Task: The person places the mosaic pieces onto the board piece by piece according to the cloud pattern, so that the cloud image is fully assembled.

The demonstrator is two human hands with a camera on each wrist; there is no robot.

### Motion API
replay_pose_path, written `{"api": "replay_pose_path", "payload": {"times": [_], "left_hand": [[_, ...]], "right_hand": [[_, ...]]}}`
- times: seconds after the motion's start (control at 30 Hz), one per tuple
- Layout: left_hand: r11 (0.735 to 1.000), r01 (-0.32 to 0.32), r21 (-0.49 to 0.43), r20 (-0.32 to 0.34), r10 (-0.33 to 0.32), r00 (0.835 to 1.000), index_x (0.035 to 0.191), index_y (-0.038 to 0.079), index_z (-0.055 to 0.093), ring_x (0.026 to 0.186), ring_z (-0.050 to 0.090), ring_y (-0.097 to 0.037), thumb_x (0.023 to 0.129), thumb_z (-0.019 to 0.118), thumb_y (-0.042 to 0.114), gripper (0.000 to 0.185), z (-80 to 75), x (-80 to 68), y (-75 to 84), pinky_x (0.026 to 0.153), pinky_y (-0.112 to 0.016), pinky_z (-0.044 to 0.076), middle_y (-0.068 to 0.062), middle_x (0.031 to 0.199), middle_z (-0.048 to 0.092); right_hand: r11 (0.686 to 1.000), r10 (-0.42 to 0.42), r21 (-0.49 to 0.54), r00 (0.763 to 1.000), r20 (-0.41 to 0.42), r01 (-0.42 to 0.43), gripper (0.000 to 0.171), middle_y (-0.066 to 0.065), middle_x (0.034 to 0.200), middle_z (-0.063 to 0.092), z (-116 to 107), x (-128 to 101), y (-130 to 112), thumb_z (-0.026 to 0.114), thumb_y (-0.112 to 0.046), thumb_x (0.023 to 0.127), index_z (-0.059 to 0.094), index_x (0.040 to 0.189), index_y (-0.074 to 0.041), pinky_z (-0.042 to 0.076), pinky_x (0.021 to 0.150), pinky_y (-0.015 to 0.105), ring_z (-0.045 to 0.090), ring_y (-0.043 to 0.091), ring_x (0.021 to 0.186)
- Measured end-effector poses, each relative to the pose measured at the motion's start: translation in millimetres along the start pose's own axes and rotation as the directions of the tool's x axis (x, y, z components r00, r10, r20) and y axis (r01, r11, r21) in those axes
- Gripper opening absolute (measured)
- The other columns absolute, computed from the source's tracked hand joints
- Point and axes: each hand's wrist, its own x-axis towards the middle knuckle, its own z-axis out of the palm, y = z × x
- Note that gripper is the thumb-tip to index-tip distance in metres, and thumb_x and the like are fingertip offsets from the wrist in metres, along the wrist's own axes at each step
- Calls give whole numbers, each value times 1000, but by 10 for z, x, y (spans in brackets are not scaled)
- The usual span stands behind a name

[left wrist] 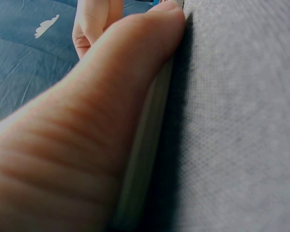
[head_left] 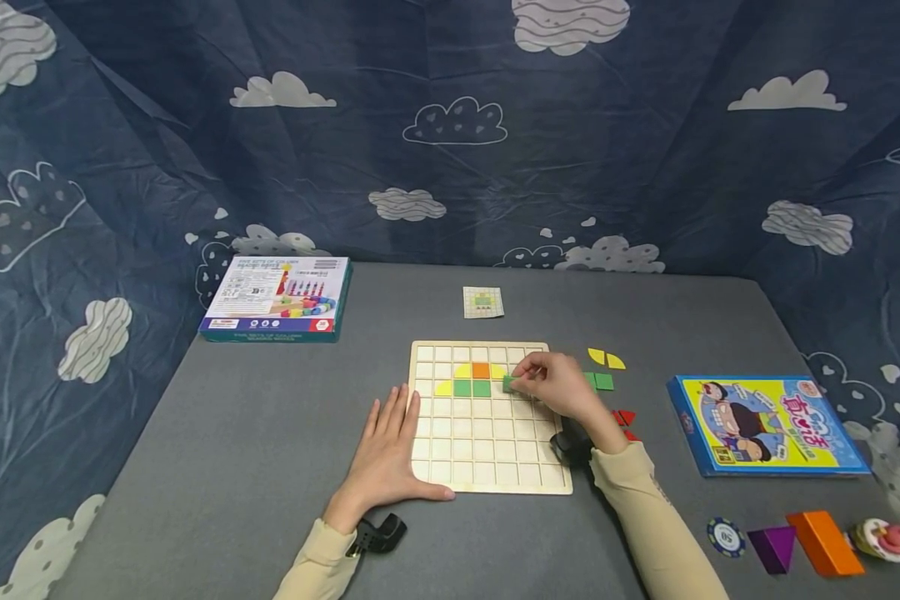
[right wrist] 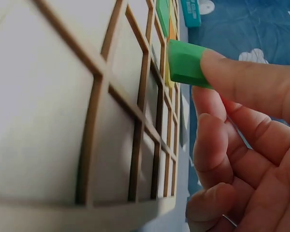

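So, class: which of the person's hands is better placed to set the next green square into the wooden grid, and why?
Probably the right hand: it already pinches the green square over the wooden grid board, beside the placed green squares. The left hand lies flat on the board's left edge.

We can read almost nothing: the white box (head_left: 276, 298) and the blue box (head_left: 768, 425) carry print too small to make out.

Pale matt wooden grid board (head_left: 487, 467), smooth green tile (right wrist: 183, 63), rough grey felt-like table cover (head_left: 255, 450).
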Motion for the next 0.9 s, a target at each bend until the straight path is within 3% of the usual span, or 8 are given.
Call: {"api": "replay_pose_path", "payload": {"times": [0.9], "left_hand": [[1000,-6,-10,-8,6,1000,151,1,9,143,-1,-29,54,63,85,140,8,1,-5,112,-45,-2,-19,156,3]], "right_hand": [[985,10,-174,1000,25,-6,4,-6,70,61,127,48,-92,74,-16,83,72,81,-13,42,61,33,52,12,62]]}}
